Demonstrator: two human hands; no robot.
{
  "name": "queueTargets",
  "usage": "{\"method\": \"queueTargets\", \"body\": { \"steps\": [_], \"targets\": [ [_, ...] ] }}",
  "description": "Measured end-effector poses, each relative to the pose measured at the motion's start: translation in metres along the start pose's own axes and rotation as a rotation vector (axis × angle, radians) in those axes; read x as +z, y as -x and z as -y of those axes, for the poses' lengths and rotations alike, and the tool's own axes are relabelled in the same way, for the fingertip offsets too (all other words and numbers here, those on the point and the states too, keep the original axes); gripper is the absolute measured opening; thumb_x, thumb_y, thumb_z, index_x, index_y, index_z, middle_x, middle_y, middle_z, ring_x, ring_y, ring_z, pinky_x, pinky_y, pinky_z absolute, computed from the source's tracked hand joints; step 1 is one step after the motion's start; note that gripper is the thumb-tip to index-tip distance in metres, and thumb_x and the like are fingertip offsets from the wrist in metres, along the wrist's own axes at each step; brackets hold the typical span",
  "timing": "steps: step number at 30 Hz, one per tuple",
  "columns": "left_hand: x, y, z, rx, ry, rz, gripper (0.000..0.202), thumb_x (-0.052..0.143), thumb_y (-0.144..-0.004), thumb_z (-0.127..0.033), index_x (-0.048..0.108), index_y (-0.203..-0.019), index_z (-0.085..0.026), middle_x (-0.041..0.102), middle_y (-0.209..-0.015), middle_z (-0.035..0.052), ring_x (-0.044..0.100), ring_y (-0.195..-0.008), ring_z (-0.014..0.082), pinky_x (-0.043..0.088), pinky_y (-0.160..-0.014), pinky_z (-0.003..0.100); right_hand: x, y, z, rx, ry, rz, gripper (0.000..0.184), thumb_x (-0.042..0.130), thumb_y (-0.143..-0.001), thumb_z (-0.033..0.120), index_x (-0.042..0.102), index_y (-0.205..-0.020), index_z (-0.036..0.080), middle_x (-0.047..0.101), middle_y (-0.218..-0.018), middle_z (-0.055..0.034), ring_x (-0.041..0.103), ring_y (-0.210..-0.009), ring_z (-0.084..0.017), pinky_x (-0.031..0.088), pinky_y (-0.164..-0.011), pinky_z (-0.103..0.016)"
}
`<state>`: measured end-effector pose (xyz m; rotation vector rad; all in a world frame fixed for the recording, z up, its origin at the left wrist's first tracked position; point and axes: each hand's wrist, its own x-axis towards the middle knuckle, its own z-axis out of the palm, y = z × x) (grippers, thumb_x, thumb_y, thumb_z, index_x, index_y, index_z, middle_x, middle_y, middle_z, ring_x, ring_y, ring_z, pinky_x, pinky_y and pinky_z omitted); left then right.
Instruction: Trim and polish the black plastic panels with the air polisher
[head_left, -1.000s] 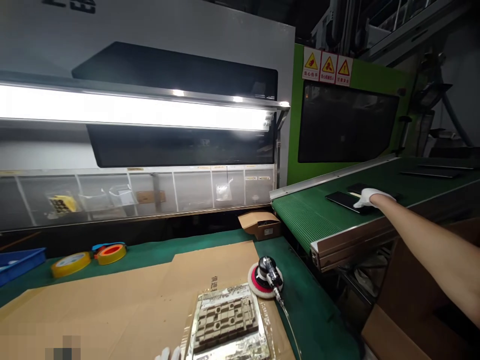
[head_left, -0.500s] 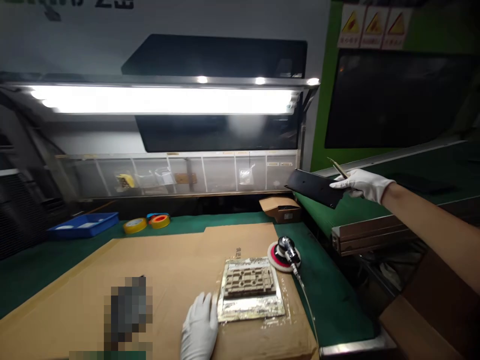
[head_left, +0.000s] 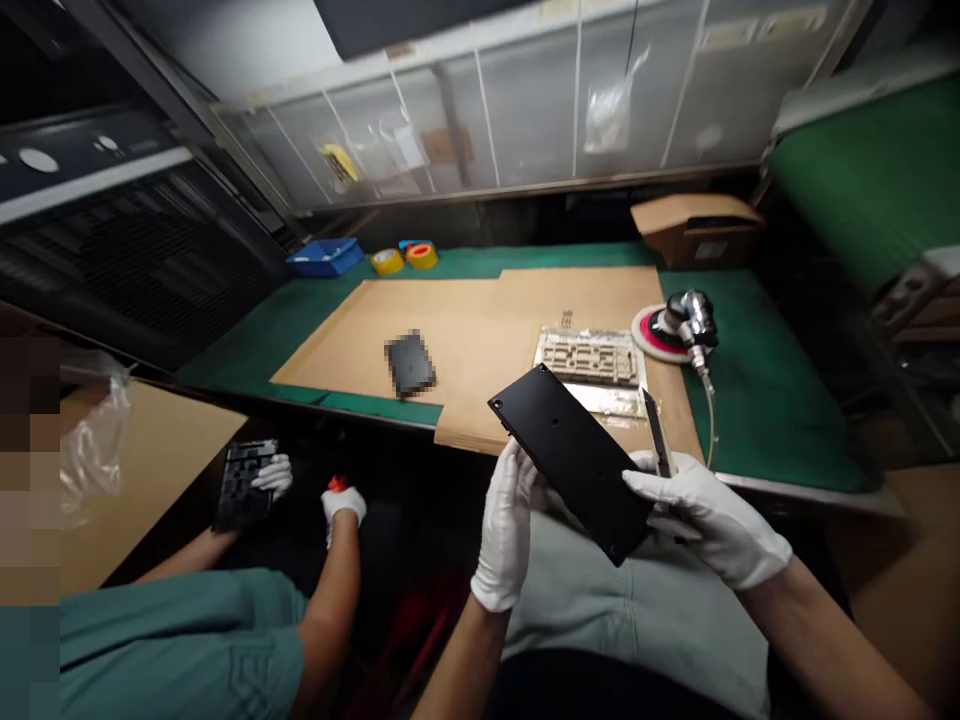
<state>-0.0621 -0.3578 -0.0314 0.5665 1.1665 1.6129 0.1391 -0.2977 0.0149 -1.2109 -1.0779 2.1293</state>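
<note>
A pneumatic orbital sander (head_left: 679, 328) sat at two o'clock on the green mat (head_left: 780, 400), beside a foil sheet (head_left: 600, 401); at eleven o'clock, a blue plastic tray (head_left: 325, 258) stood near two tape rolls (head_left: 387, 262).

pixelated dark object (head_left: 409, 363) (shape lost), blurred strip (head_left: 30, 480) at left edge

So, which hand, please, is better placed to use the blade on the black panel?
Probably the right: the right hand holds the blade, while the left hand supports the panel.
</note>
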Motion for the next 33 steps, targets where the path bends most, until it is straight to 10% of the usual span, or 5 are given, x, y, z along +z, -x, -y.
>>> {"method": "queueTargets", "body": {
  "steps": [6,13,21,28,33],
  "targets": [
    [0.008,0.046,-0.005,-0.262,0.232,-0.036,0.057,0.062,-0.092,-0.058,0.064,-0.136,-0.021,0.064,-0.142,0.0087,0.051,-0.142,0.0274,0.039,-0.122,0.041,0.015,0.026,-0.065,0.133,-0.027,-0.118,0.047,0.091,-0.067,0.048,0.07,-0.092,0.014,0.062,-0.082,-0.0025,0.055,-0.071,-0.014,0.045,-0.061,-0.023],
    [0.001,0.067,0.009,-0.478,0.046,-0.202,0.057,0.088,-0.069,-0.022,0.071,-0.123,-0.018,0.076,-0.115,0.0055,0.07,-0.115,0.0259,0.053,-0.107,0.038,0.002,0.052,-0.112,0.245,-0.071,-0.02,0.036,0.085,-0.078,0.043,0.073,-0.098,0.016,0.066,-0.088,-0.0028,0.06,-0.081,-0.018,0.051,-0.073,-0.028],
    [-0.002,0.074,0.013,-0.721,0.14,-0.313,0.023,0.085,-0.068,-0.013,0.073,-0.087,-0.015,0.077,-0.09,0.0012,0.075,-0.088,0.0177,0.06,-0.087,0.028,0.0,0.071,-0.124,0.248,-0.135,0.078,0.039,0.07,-0.092,0.055,0.071,-0.099,0.017,0.062,-0.076,-0.001,0.054,-0.066,-0.012,0.048,-0.066,-0.025],
    [-0.006,0.089,-0.003,-1.041,0.176,-0.399,0.016,0.08,-0.075,-0.013,0.072,-0.088,-0.013,0.076,-0.08,0.0034,0.074,-0.071,0.0174,0.061,-0.071,0.027,-0.012,0.085,-0.128,0.055,0.168,-0.257,0.053,0.052,-0.103,0.055,0.045,-0.148,0.029,0.059,-0.091,-0.0005,0.052,-0.068,-0.011,0.049,-0.065,-0.023],
    [-0.015,0.106,-0.017,-1.158,0.148,-0.419,0.014,0.078,-0.076,-0.013,0.073,-0.089,-0.012,0.076,-0.078,0.0048,0.074,-0.069,0.0181,0.061,-0.066,0.026,-0.008,0.107,-0.128,0.02,0.367,-0.159,0.034,0.052,-0.104,0.047,0.067,-0.127,0.027,0.064,-0.088,-0.0025,0.059,-0.075,-0.015,0.053,-0.069,-0.025]
  ]
}}
